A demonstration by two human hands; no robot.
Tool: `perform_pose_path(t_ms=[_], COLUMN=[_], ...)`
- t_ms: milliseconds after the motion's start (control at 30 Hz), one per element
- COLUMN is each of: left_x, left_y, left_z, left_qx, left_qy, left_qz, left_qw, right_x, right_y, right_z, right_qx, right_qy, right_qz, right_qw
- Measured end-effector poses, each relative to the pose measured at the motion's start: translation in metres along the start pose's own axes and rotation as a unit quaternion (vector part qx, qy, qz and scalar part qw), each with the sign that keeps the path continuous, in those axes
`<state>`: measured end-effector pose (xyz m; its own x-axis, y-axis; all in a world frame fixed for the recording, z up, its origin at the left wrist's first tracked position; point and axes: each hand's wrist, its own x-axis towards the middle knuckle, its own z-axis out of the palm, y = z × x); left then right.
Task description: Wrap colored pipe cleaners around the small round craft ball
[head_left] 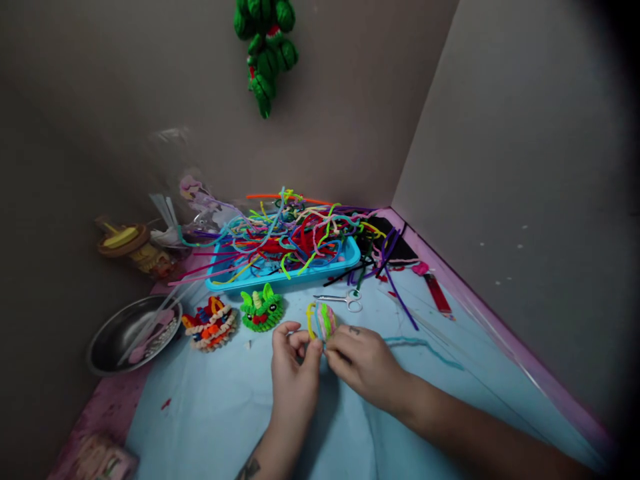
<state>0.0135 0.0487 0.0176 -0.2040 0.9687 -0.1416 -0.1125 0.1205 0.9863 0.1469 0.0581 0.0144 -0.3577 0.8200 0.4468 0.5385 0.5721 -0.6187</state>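
Note:
Between my two hands is a small rounded pipe-cleaner piece (327, 321), striped in yellow, blue, pink and green. The thumb and fingers of my left hand (296, 370) pinch its lower left edge. My right hand (367, 363) is closed at its lower right, fingertips close to my left thumb. A light blue pipe cleaner (425, 343) trails over the table from behind my right hand; its other end is hidden. Just beyond the hands lie small scissors (345, 300). A green pipe-cleaner animal head (262, 309) and an orange, blue and cream one (210, 325) sit to the left.
A blue tray (280, 281) heaped with colourful pipe cleaners (300, 233) stands at the back. At left is a metal bowl (107, 360) with white beads and a pink tool. A red packet (438, 295) lies right. Green pipe-cleaner work (265, 60) hangs on the wall.

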Motion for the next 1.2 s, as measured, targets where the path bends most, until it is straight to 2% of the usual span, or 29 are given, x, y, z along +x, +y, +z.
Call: perform_pose_path(t_ms=[67, 133, 200, 267, 333, 400, 500, 567, 633, 733, 800, 900, 967, 1033, 1067, 1133, 1200], left_x=[0.0, 0.0, 0.0, 0.0, -0.001, -0.003, -0.005, -0.006, -0.007, -0.007, -0.006, -0.005, -0.006, -0.007, -0.007, -0.006, -0.003], left_y=[0.003, 0.006, 0.009, 0.011, 0.011, 0.011, 0.009, 0.008, 0.008, 0.008, 0.008, 0.008, 0.008, 0.006, 0.005, 0.003, 0.002], left_z=[0.0, -0.001, -0.001, -0.001, -0.001, -0.002, -0.003, -0.003, -0.003, -0.001, 0.0, 0.003, 0.004, 0.005, 0.005, 0.003, 0.001], left_qx=[-0.002, -0.006, -0.013, -0.02, -0.021, -0.019, -0.021, -0.024, -0.024, -0.019, -0.014, -0.017, -0.03, -0.039, -0.04, -0.043, -0.062], left_qy=[0.0, 0.001, -0.005, -0.018, -0.03, -0.036, -0.045, -0.045, -0.034, -0.01, 0.003, 0.016, 0.012, 0.007, 0.005, 0.007, -0.001], left_qz=[0.014, 0.023, 0.023, 0.02, 0.025, 0.035, 0.042, 0.046, 0.054, 0.057, 0.048, 0.029, 0.016, 0.011, 0.01, 0.007, -0.015], left_qw=[1.0, 1.0, 1.0, 0.999, 0.999, 0.999, 0.998, 0.998, 0.998, 0.998, 0.999, 0.999, 0.999, 0.999, 0.999, 0.999, 0.998], right_x=[0.002, 0.004, 0.005, 0.005, 0.004, 0.003, 0.004, 0.004, 0.005, 0.003, 0.001, -0.002, -0.004, -0.007, -0.008, -0.01, -0.009], right_y=[-0.002, -0.003, -0.004, -0.002, 0.0, 0.001, 0.0, -0.002, -0.005, -0.01, -0.013, -0.015, -0.014, -0.012, -0.011, -0.008, -0.006], right_z=[0.001, 0.002, 0.004, 0.006, 0.008, 0.008, 0.006, 0.005, 0.006, 0.01, 0.013, 0.013, 0.011, 0.009, 0.007, 0.006, 0.005], right_qx=[0.133, 0.279, 0.418, 0.53, 0.604, 0.649, 0.681, 0.689, 0.683, 0.641, 0.585, 0.441, 0.304, 0.166, 0.108, 0.034, 0.016], right_qy=[-0.019, -0.059, -0.094, -0.101, -0.103, -0.116, -0.14, -0.147, -0.134, -0.062, -0.001, 0.048, 0.063, 0.078, 0.082, 0.081, 0.078], right_qz=[0.111, 0.217, 0.309, 0.373, 0.403, 0.412, 0.434, 0.442, 0.438, 0.422, 0.404, 0.355, 0.286, 0.177, 0.119, 0.036, 0.018], right_qw=[0.985, 0.934, 0.849, 0.755, 0.68, 0.629, 0.573, 0.556, 0.569, 0.638, 0.703, 0.823, 0.907, 0.967, 0.983, 0.995, 0.997])
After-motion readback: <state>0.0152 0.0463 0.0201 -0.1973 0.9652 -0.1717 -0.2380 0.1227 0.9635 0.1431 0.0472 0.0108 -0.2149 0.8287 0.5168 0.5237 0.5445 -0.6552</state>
